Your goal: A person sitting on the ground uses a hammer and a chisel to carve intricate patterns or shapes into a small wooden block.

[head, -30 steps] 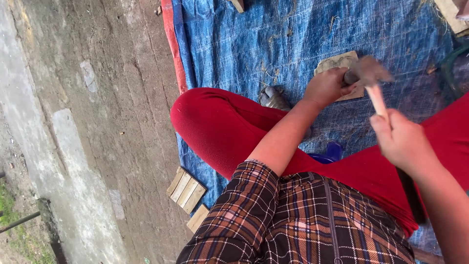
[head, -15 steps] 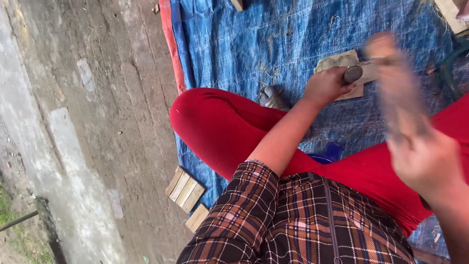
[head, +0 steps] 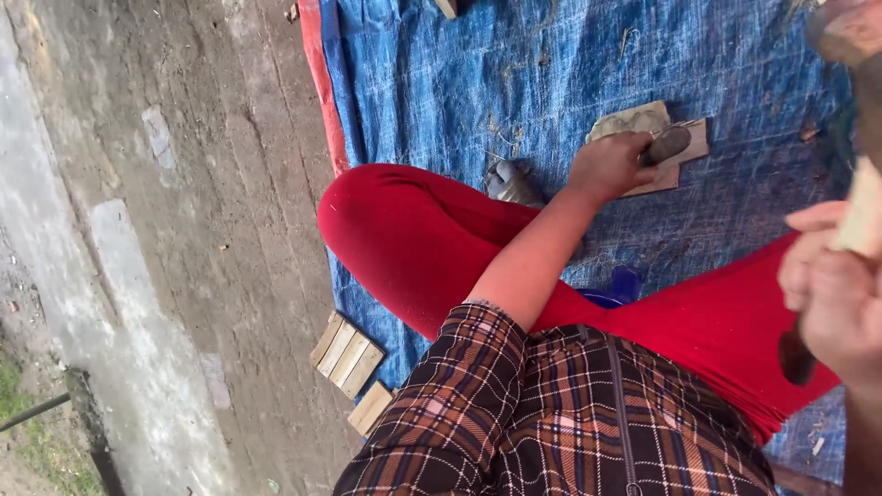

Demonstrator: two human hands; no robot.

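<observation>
A person in red trousers sits on a blue tarp (head: 432, 83), left hand (head: 608, 165) gripping a dark chisel-like tool (head: 667, 145) on a small board (head: 684, 156), right hand (head: 841, 308) raised, fingers closed around a pale handle (head: 862, 220), mid-strike; the blow needs careful aim.

The dark chisel-like tool (head: 669, 144) is small and stubby, and it sits tilted with its tip on a flat wooden block (head: 684, 158) lying on the blue tarp at the far right. The hammer (head: 850, 110) is up at the right edge, pale wooden handle raised, its head blurred near the top corner.
</observation>
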